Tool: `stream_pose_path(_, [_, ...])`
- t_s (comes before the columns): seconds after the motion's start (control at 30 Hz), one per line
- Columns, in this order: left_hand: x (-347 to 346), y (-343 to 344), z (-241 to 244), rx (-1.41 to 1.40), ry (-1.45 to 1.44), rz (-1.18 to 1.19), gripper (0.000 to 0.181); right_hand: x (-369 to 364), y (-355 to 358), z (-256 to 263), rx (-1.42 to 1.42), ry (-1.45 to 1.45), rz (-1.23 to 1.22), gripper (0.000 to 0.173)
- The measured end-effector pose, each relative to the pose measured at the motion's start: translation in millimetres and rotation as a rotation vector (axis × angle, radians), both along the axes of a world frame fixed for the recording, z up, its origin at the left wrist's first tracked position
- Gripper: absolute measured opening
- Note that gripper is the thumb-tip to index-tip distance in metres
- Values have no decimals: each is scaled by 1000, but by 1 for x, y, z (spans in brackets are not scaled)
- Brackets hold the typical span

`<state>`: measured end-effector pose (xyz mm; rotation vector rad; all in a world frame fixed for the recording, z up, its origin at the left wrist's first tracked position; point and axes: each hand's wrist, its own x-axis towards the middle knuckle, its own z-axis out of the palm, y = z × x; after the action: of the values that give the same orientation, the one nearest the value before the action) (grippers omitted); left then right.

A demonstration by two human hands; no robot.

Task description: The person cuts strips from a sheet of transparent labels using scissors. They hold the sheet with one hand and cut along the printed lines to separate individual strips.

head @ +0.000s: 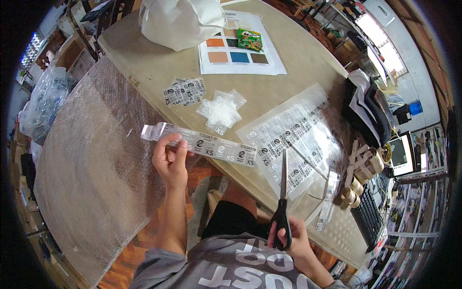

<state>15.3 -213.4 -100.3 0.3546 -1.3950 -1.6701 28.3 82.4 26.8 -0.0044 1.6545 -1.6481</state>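
Between the thumb and fingers of my left hand [171, 155] is a clear plastic strip [220, 147] printed with black and white size labels, stretching to the right over the table edge. My right hand [288, 236] holds black-handled scissors [284, 188], blades closed and pointing away from me over the table. Beneath and beyond the blades lies a large clear printed label sheet [288, 133]. Beyond the strip rest a pile of cut white-printed labels [221, 110] and, left of it, a pile of cut black-printed labels [184, 91].
A white cloth bag [182, 21] and colour swatch sheets [238, 67] with a green packet [250, 39] lie at the far side. At right are dark folded fabric [364, 108], cardboard tape cores [368, 166], a keyboard [368, 213] and more strips [326, 202]. Bubble wrap [90, 173] covers the left surface.
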Motion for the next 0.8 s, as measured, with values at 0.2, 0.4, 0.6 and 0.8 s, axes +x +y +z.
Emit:
stream_pose_path(0.2, [-10,-39,33,-53,-3,-29,31,1,-40,-8,-62,-77,326,58])
stream_pose_path(0.4, [-18,-67,38,-134,-141,101,47,-8,-105,-34,-65,-96,441,43])
stream_pose_path(0.6, [-17,-80,24,-37,-103,155,53,-15,-149,-49,-48,-113,379,42])
stream_pose_path(0.8, [-11,-86,27,-44,-124,214,53,-17,-171,-46,-80,-53,356,41])
